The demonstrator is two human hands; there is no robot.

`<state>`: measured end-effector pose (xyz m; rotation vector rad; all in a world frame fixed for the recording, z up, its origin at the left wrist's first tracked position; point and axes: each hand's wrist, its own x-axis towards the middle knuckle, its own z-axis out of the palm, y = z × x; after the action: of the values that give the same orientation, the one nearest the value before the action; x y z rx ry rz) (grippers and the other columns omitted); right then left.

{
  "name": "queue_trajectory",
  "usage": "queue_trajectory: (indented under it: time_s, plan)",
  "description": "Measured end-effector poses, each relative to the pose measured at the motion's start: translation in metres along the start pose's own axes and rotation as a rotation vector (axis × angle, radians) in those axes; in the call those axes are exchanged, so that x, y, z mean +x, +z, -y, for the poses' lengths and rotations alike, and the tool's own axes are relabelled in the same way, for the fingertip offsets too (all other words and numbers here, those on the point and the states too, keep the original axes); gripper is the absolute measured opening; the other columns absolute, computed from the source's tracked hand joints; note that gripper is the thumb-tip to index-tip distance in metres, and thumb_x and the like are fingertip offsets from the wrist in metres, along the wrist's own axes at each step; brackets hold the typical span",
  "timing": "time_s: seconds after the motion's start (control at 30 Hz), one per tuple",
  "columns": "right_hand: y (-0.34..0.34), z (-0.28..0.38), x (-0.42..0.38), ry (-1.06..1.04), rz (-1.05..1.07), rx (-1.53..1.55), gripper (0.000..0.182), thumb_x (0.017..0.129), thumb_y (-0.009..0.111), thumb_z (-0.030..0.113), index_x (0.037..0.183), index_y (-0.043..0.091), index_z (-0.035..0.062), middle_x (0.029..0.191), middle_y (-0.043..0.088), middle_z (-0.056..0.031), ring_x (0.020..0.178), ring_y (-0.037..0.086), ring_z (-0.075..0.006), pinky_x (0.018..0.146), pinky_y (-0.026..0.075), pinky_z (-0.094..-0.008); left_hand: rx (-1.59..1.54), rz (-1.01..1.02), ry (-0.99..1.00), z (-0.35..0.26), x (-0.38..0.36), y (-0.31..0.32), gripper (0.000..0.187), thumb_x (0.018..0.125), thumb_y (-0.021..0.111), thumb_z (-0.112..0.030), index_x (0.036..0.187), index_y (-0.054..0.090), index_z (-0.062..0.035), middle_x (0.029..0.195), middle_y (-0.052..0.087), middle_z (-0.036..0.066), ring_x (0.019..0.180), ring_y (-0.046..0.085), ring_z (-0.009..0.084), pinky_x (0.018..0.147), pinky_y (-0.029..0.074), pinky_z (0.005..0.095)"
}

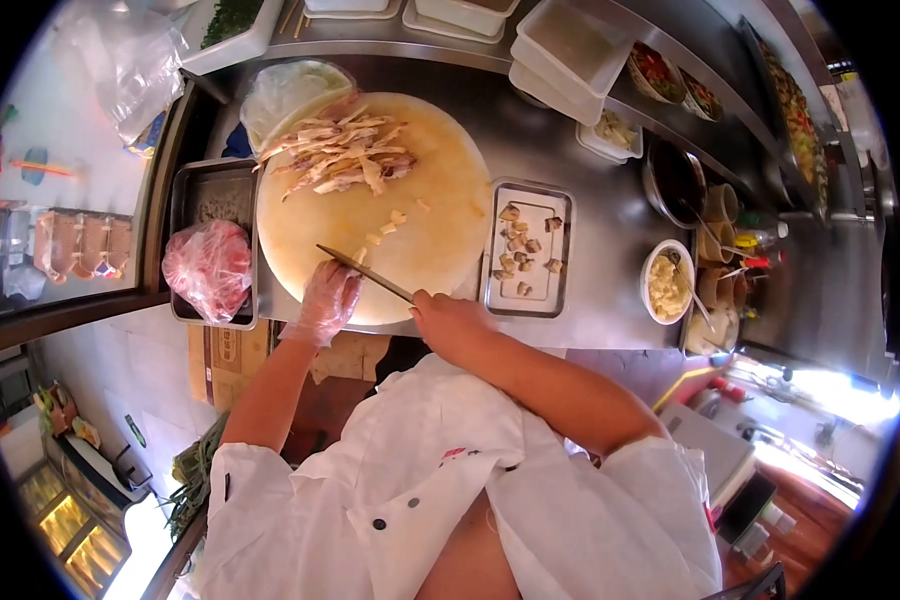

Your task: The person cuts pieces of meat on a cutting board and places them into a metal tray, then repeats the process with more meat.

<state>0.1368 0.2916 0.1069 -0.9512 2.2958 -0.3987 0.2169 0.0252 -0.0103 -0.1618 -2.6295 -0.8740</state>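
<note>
Head view: right hand [448,318] clenched round the handle of a long dark-bladed knife [365,273] — blade angled across the near edge of the round pale wooden chopping board [440,200]. Left hand [328,298], in a clear plastic glove, fingers curled down on the board beside the blade. Heap of sliced pale meat strips [345,155] at the far side — small cut pieces in a rectangular steel tray [527,247] just right.

Stainless steel counter [610,215], spanning centre to right, with a raised shelf [670,60] along its far edge. Glass display case [65,240], left, with a dark wooden frame. Cardboard box [232,362] under the counter's near edge. Lit cabinet [70,520], near left. Bright light [840,392], near right, over reddish floor [820,510].
</note>
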Motion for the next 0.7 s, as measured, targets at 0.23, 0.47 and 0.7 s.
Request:
queue_trajectory:
  time_s: [0.23,0.47,0.7]
  plan:
    - [0.036,0.003,0.057,-0.031,-0.039,0.089,0.026,0.113,0.048,0.030,0.116,0.056,0.0055,0.092,0.074,-0.0214,0.083,0.074,-0.0442,0.072,0.060,-0.0570,0.000,-0.047,0.029,0.000,-0.001,0.006,0.044,0.078,0.075,0.008,0.117,0.064,-0.0079,0.100,0.065,0.012,0.090,0.065,0.0384,0.078,0.056,0.0488]
    - [0.035,0.006,0.097,-0.050,-0.083,0.141,0.027,0.112,0.050,0.031,0.116,0.057,0.0058,0.091,0.075,-0.0223,0.084,0.073,-0.0471,0.076,0.058,-0.0590,-0.058,-0.024,0.019,-0.006,-0.004,0.002,0.042,0.082,0.077,0.005,0.120,0.064,-0.0067,0.115,0.066,0.017,0.102,0.065,0.0400,0.085,0.056,0.0486]
    - [0.026,-0.036,0.055,-0.019,-0.067,0.175,0.031,0.112,0.048,0.033,0.116,0.059,0.0048,0.095,0.075,-0.0253,0.089,0.073,-0.0481,0.080,0.058,-0.0596,0.012,0.013,-0.251,-0.032,-0.038,-0.019,0.054,0.084,0.080,0.000,0.133,0.059,-0.0090,0.124,0.063,0.021,0.112,0.063,0.0433,0.097,0.054,0.0507]
